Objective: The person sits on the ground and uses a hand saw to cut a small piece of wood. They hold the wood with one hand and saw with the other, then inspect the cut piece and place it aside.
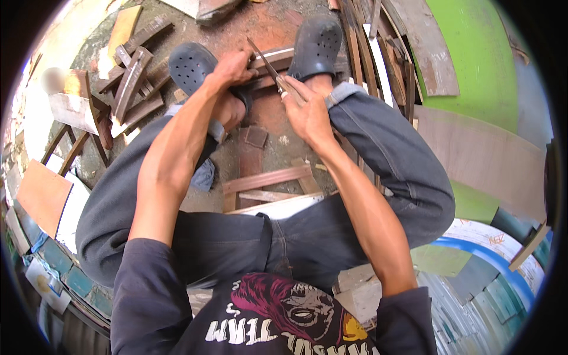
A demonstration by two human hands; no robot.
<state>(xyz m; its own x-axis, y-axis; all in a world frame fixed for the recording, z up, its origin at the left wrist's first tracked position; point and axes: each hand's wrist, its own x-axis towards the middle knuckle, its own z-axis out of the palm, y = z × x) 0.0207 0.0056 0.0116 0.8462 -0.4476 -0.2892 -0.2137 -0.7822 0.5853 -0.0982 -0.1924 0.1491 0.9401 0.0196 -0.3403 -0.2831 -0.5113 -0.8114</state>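
Note:
I sit with knees spread, looking down between my legs. My left hand [232, 68] presses down on a brown wooden strip [273, 58] that lies across the ground between my two dark perforated clogs [192, 64]. My right hand [305, 109] grips the handle of a thin metal blade tool [264, 59], whose tip slants up and left over the strip. The right clog [316, 44] rests on the strip's right end.
Loose wooden offcuts [133, 77] lie piled at the left. A small wooden frame [267, 180] lies on the ground under my knees. Long slats [378, 53] and a green curved wall [482, 56] stand at the right. Flat boards [44, 195] lean at the far left.

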